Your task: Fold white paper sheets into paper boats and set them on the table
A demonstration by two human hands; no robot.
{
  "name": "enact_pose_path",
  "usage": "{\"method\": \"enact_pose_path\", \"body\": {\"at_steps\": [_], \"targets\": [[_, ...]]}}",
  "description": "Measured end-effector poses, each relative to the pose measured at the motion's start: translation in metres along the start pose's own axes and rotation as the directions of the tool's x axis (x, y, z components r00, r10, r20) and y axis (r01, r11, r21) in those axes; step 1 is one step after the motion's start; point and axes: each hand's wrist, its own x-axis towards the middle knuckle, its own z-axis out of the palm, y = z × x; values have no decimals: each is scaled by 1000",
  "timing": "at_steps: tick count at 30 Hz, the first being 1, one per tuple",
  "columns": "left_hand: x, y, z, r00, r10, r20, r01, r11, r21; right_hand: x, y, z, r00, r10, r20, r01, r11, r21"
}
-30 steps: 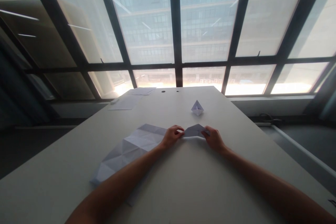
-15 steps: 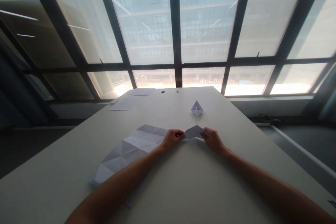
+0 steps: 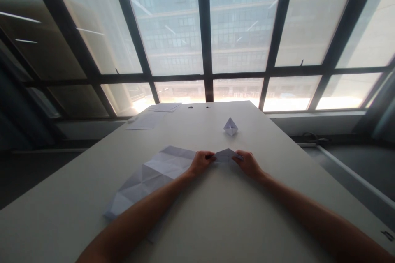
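Both hands pinch a small folded paper piece [image 3: 226, 155] out near the middle of the white table [image 3: 222, 213]. Left hand [image 3: 200, 162] grips its left end, fingers curled around the edge; right hand [image 3: 248, 163] grips the right end, fingertips on top. The piece sits low, at or just above the tabletop, can't tell if touching. A large creased sheet of paper [image 3: 148, 176] lies flat under the left forearm, just left of the hands. A finished paper boat [image 3: 231, 126] stands further back, apart from the hands. Flat paper sheets [image 3: 148, 121] lie at the far left corner by the window [image 3: 203, 28].
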Motion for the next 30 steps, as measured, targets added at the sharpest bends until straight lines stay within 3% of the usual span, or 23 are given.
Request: {"method": "enact_pose_path", "body": {"at_steps": [5, 9, 12, 16, 23, 26, 30], "targets": [[0, -3, -3, 997, -41, -59, 40, 999, -22, 2, 4, 1, 998, -13, -66, 11, 1000, -24], [1, -7, -6, 990, -69, -126, 65, 997, -39, 8, 11, -5, 966, 184, -183, -140, 963, 229], [1, -8, -6, 988, -86, -127, 79, 995, -65, 11, 15, -17, 955, 297, -19, -266, 879, 395], [0, -8, -6, 988, -107, -111, 94, 989, -116, 9, 16, -33, 953, 205, 224, -280, 877, 389], [0, -6, -6, 985, -136, -101, 120, 981, -153, 11, 19, -49, 887, 133, 443, -306, 887, 346], [-1, -5, -6, 987, -140, -82, 124, 976, -179, 11, 24, -43, 913, 131, 387, -268, 908, 323], [0, -6, -5, 990, -130, -60, 118, 977, -175, 11, 29, -29, 976, 133, 173, -179, 942, 285]]}}
